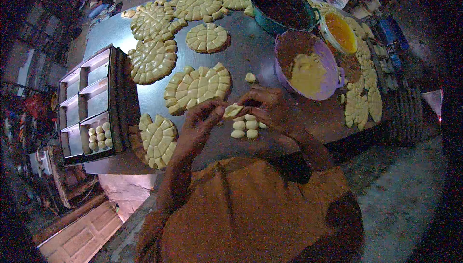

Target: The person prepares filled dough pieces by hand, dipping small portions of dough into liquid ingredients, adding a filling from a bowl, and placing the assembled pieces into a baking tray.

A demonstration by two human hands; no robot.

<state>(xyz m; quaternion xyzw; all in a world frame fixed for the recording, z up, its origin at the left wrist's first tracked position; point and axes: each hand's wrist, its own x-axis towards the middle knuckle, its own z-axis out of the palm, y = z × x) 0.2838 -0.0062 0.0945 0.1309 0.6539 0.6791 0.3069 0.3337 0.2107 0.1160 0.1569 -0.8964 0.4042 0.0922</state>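
Observation:
A small flattened piece of dough (232, 111) is pinched between the fingers of my two hands, over the near middle of the table. My left hand (204, 117) grips its left end, and my right hand (266, 105) has hold of the right end. Just below the hands, several small dough balls (245, 129) sit grouped in rows, partly covered by my right hand. One loose dough piece (250, 77) lies beyond my right hand. Close to my left hand rests a round slab of dough cut into segments (197, 88).
At the left stands a metal tray with compartments (86, 104); dough balls (100, 136) fill its nearest right one. More cut dough rounds (153, 61) cover the table's far side. To the right are a purple basin with pale filling (308, 72), a dark green basin (282, 7) and a tub of orange-yellow contents (340, 32).

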